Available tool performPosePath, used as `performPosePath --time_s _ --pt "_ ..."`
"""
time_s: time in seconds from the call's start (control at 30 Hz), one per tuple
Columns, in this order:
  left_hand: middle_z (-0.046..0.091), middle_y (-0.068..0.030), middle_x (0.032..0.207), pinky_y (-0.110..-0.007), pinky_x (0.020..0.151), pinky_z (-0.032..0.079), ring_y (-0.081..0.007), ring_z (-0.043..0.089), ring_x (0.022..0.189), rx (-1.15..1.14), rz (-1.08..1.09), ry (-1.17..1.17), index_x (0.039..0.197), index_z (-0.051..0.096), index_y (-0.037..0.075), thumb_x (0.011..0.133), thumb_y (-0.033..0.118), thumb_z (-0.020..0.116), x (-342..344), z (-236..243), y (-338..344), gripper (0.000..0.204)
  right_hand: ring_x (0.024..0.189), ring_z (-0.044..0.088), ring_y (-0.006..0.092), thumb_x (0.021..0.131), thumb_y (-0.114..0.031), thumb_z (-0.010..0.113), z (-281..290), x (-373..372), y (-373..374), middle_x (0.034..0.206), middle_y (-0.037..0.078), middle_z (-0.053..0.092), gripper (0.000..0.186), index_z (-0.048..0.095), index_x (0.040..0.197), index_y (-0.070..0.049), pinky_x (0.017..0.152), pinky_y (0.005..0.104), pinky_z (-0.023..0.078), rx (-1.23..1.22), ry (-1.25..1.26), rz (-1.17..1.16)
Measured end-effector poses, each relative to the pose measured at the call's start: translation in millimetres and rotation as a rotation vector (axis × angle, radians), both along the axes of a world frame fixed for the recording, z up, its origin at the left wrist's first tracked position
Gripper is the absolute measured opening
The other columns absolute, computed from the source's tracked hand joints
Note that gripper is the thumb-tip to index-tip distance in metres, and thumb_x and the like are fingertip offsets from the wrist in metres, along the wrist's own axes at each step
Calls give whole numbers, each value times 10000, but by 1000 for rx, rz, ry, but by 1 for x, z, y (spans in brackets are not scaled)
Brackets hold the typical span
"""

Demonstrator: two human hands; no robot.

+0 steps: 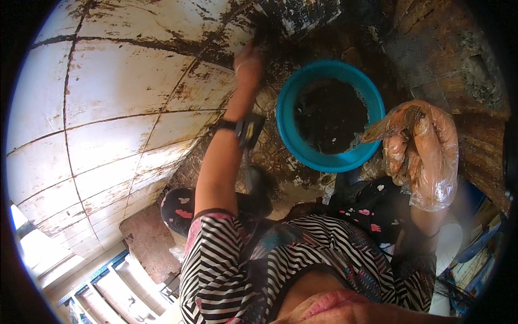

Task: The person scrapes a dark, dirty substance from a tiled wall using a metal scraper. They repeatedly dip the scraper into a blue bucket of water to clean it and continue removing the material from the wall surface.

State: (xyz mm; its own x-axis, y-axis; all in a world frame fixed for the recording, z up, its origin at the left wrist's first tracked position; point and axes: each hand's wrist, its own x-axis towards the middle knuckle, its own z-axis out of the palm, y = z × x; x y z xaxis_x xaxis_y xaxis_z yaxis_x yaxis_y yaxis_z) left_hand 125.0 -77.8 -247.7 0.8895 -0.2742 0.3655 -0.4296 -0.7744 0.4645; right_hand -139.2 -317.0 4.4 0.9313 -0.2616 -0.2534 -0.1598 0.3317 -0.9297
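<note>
Though stained, tiles [116, 73] left of basin [326, 162]

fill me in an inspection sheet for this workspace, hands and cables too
Surface: floor brown, stained, wet-looking
Job's things: teal basin holding dark liquid
Clutter: brown board at lower left; mixed items at lower right, hard to identify
Hands: left hand blurred, by the wall's foot, grip unclear; right hand inside a clear plastic bag, fingers bent, beside the basin
Cables: dark strands at lower right, possibly cables
Surroundings: white tiled wall, grimy with dark joints
</note>
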Motion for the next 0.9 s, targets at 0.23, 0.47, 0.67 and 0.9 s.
performPosePath --time_s 0.23,0.47,0.67,0.9 --pt "602 -233 1042 -378 773 457 -368 587 918 -448 81 309 1142 556 -14 836 150 506 -22 -11 6 350 499 476 59 897 -262 536 5 -7 1 617 28 557 294 602 870 23 465 191 390 29 -15 -13" --pt "598 -234 1036 -367 782 474 -346 590 910 -335 36 38 1125 555 -11 826 69 491 -22 -7 -11 317 499 470 61 897 -260 536 1 -6 1 619 23 547 288 599 879 20 463 194 386 6 -36 -55" --pt "600 -225 1014 -399 756 476 -345 587 882 103 -98 -168 978 590 -17 816 99 498 -24 -1 36 219 506 473 77 912 -243 507 1 -3 7 646 48 544 261 560 922 13 438 192 376 10 -72 34" --pt "616 -175 871 -423 685 475 -356 588 772 288 -97 -346 833 593 11 801 114 507 -9 13 6 137 489 461 84 911 -257 511 0 3 17 622 46 532 265 549 922 5 427 200 374 14 -95 129"
